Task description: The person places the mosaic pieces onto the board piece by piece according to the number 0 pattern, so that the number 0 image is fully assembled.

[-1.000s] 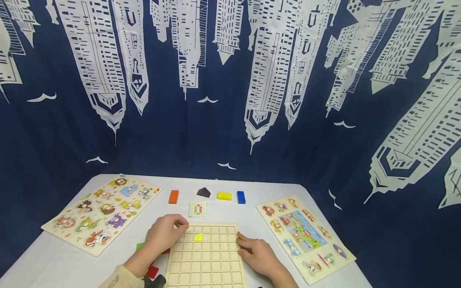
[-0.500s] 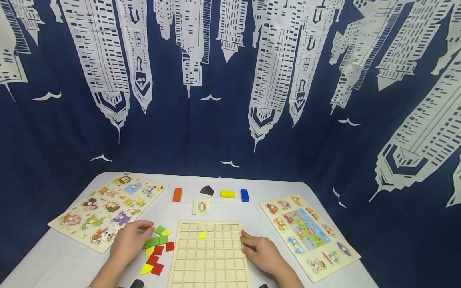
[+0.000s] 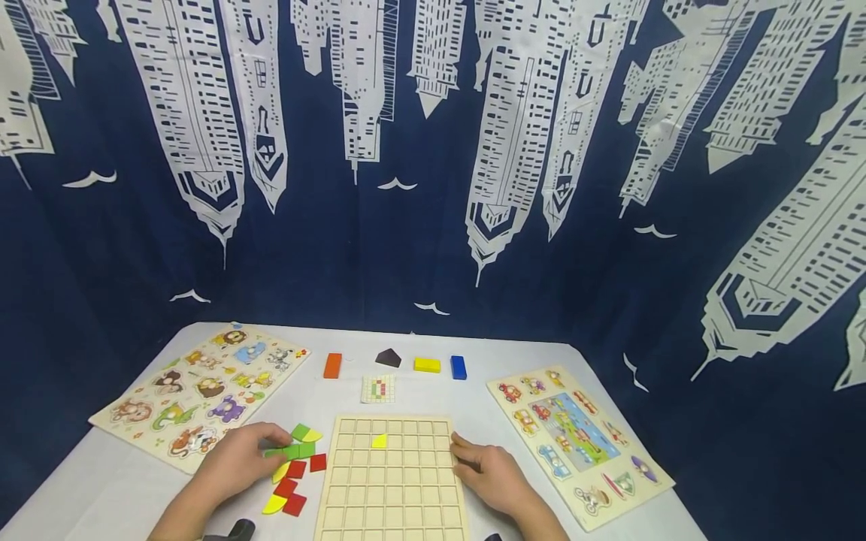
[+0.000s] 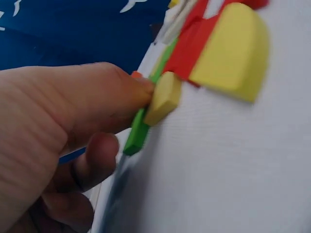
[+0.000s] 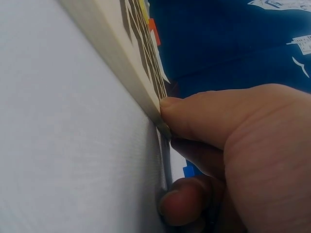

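Left hand (image 3: 230,457) touches flat green square pieces (image 3: 298,451) on the white worktop (image 3: 433,394), its grip clamped or not, I cannot tell. Right hand (image 3: 492,477), grip apart, rests against the pale wooden gridded board (image 3: 395,477).

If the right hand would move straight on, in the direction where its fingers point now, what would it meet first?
The right hand would first meet the right side edge of the wooden grid board. There seems to be no gap between them, though exact contact is hard to judge.
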The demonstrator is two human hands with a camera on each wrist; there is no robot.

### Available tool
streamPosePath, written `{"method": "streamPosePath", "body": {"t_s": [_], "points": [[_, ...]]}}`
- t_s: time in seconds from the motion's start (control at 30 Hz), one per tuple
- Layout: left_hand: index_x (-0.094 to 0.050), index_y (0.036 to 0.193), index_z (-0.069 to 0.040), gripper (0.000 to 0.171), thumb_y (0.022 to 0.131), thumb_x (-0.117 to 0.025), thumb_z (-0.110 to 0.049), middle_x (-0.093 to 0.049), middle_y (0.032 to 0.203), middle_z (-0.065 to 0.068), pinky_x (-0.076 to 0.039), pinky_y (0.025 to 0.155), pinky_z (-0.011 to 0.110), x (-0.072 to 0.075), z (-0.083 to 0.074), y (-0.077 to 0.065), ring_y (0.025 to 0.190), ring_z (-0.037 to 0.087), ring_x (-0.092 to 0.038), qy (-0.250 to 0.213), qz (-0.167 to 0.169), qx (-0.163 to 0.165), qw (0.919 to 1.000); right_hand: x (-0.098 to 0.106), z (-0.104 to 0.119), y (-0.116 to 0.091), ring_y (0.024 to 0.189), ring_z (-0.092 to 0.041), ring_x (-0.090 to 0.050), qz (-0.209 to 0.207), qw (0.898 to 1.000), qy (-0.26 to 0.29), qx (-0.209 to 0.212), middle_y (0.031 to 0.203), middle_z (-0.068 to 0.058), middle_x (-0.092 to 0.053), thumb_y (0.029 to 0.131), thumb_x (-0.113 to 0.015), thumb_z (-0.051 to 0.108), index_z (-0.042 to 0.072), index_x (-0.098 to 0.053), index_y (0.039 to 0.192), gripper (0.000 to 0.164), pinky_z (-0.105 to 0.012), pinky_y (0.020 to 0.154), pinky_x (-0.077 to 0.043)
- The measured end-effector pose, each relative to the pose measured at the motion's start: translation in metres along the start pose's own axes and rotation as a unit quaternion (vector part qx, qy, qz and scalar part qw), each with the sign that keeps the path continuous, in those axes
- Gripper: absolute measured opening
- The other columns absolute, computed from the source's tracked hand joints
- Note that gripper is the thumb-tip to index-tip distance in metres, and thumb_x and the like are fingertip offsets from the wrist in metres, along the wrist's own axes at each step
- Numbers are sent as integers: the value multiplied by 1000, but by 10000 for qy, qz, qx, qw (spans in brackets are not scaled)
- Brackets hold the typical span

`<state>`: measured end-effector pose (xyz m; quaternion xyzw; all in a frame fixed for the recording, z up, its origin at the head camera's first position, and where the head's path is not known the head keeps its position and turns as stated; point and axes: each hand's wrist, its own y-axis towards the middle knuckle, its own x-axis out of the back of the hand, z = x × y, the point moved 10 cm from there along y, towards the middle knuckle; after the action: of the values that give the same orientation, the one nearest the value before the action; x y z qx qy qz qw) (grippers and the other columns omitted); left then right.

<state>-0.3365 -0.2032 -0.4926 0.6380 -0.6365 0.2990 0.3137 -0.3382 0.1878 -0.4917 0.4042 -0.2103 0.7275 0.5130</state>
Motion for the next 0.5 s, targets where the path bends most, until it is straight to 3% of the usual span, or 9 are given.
{"method": "streamPosePath", "body": {"t_s": [0.5], "points": [[-78,100,-24,27,76,-90,-26,-75,109,-3,-52,94,57,-2,-7,3,111,29,-69,588,-192,-267,9977,-2,-2,0,139,-31,-53,32,9998,167,-103,151,-3,-55,98,-68,28,8,-67,135,42,-54,111,-42]]}}
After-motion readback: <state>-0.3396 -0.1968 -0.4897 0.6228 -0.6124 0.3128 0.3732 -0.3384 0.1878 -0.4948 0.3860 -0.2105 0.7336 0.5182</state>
